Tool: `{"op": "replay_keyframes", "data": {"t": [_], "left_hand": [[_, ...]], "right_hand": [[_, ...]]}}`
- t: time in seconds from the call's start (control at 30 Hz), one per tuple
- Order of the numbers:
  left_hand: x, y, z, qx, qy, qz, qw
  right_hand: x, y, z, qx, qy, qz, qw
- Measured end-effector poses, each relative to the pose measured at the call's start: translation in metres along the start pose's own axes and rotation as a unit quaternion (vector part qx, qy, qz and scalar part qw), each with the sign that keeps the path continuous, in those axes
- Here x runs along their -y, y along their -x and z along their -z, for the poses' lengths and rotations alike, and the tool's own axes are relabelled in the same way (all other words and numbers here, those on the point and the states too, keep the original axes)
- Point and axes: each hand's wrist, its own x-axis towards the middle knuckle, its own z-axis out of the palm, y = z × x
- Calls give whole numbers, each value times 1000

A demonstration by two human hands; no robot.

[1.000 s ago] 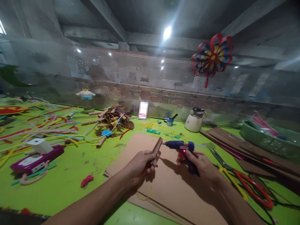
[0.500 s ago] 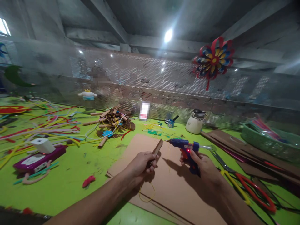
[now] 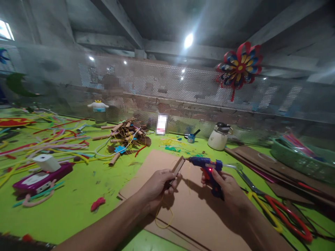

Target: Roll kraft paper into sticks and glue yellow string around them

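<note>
Now the blue glue gun [image 3: 206,164], gripped tight in the right hand [image 3: 225,183], has moved closer until its tip touches the brown cardboard strip [image 3: 178,167] pinched by the left hand [image 3: 159,184] above the big cardboard sheet [image 3: 193,209].

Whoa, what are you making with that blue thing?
A person is gluing at a messy green table. Their right hand holds a blue glue gun with a small red light on, its nozzle pointed at the top end of a brown cardboard strip held up by the left hand. Both are above a big cardboard sheet. Scissors lie to the right, and colourful pipe cleaners and a pile of rolled cardboard sticks lie to the left.
</note>
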Motion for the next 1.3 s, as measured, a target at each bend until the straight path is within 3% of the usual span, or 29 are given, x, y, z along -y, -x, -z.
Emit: {"op": "replay_keyframes", "data": {"t": [0.63,0.77,0.87,0.97,1.07,1.17,1.3], "left_hand": [[1,-1,-1,-8,1,-6,1000],[2,-7,6,-37,37,-22,998],[-2,-11,12,-89,74,-60,991],[-8,-12,16,-138,101,-93,981],[-12,-10,17,-160,113,-109,975],[-13,-8,15,-165,122,-136,969],[-15,-6,13,-183,124,-157,963]], "right_hand": [[-3,0,4,-13,-1,5,1000],[-4,-1,6,-30,75,28,996],[-8,-6,6,-66,222,72,970],[-22,-15,11,-112,376,145,908],[-38,-20,20,-91,480,158,858],[-41,-19,26,-81,512,153,841],[-13,-28,10,-125,532,152,823]]}}
